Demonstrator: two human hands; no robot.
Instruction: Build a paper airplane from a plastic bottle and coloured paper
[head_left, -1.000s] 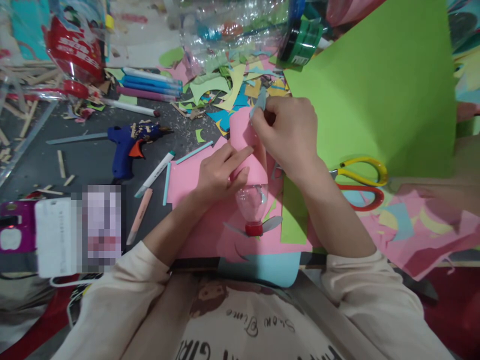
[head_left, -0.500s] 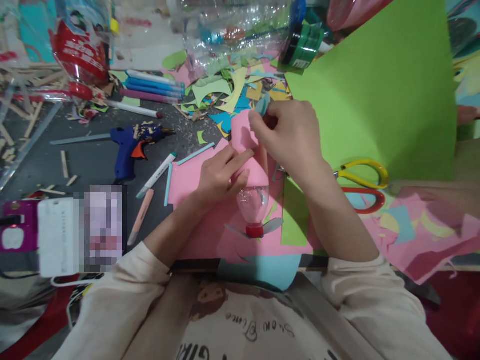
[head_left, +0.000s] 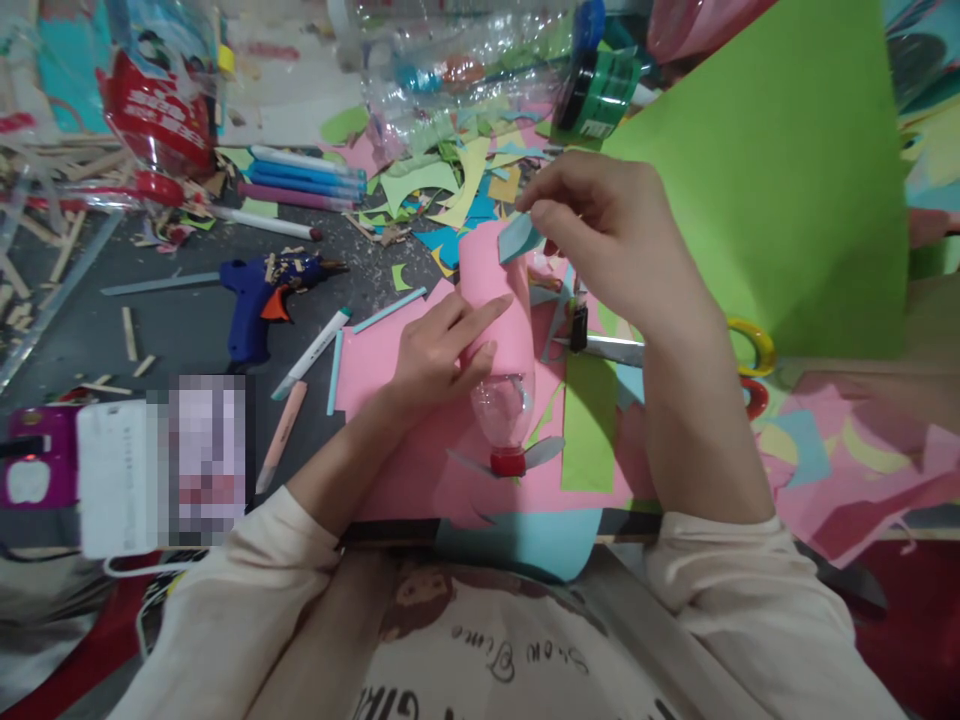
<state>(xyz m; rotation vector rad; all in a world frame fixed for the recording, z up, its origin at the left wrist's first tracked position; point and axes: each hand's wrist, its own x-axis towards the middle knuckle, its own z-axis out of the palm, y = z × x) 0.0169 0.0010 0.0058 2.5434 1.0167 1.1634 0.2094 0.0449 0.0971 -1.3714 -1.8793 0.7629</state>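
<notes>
A clear plastic bottle [head_left: 502, 405] wrapped in pink paper [head_left: 480, 265] lies with its red cap [head_left: 508, 461] toward me and grey blades beside the cap. My left hand [head_left: 448, 350] rests on the pink wrap, its fingers curled round the side and one finger laid across the top. Above the far end of the wrap, my right hand [head_left: 600, 225] pinches a light blue paper piece [head_left: 519, 238] between thumb and fingers. The piece touches or overlaps the wrap's right side.
A blue glue gun [head_left: 251, 300], markers [head_left: 311, 352] and wood sticks lie left. Scissors [head_left: 611, 348] sit partly under my right forearm. A large green sheet [head_left: 780, 190] fills the right. Paper scraps and clear bottles [head_left: 465, 75] are at the back. A phone [head_left: 206, 455] lies at lower left.
My right hand has moved slightly right and up, its wrist turned, showing more of the blue piece and uncovering the scissor blades. My left hand has barely moved.
</notes>
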